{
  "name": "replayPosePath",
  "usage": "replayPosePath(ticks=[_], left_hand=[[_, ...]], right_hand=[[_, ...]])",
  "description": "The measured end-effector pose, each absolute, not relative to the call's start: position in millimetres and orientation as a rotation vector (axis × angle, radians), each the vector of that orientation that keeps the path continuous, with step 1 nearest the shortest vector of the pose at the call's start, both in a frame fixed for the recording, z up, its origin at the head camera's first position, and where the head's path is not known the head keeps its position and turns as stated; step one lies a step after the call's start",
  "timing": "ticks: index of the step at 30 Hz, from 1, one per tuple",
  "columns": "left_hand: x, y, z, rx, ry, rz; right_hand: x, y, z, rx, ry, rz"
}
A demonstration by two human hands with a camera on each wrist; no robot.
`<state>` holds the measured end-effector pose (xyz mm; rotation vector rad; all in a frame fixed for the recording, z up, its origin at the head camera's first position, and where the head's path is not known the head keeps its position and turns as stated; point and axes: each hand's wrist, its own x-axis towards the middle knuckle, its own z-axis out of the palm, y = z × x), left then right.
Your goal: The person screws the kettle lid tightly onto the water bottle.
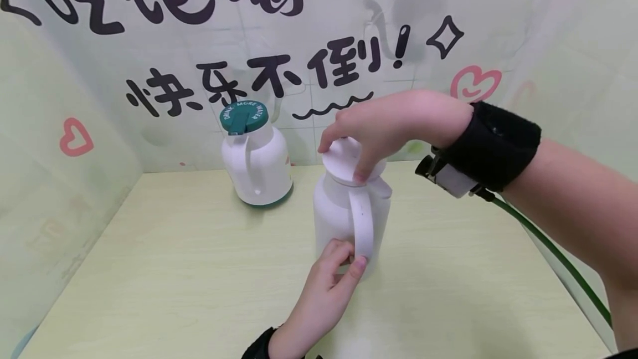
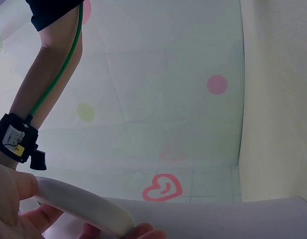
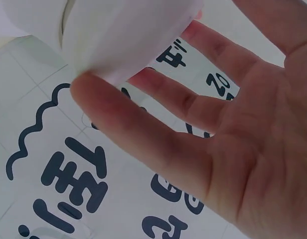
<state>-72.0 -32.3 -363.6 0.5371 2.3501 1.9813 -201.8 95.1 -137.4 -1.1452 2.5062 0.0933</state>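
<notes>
A white jug (image 1: 331,215) stands upright on the table. My left hand (image 1: 326,284) holds the lower part of its handle (image 1: 363,220), thumb on the near side. From above, my right hand (image 1: 381,129) grips the round white lid (image 1: 341,162), with fingers and thumb spread around its rim. The lid sits on the jug's mouth, and a spout (image 1: 382,188) juts out at the right. In the right wrist view, fingertips touch the edge of the lid (image 3: 128,40). In the left wrist view, the handle (image 2: 83,204) runs between both hands.
A second white jug (image 1: 264,168) with a green lid (image 1: 244,118) stands at the back left of the pale table (image 1: 199,270). Behind it hangs a printed curtain (image 1: 289,49) with black lettering. A green cable (image 1: 558,254) trails from the right wrist camera.
</notes>
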Motion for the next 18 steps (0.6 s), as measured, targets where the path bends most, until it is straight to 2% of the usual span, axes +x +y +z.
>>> replayPosePath(ticks=[18], left_hand=[[-72, -33, -364, 0.553, 2.337, 1.992]], right_hand=[[-197, 81, -141, -1.007, 2.602, 0.237]])
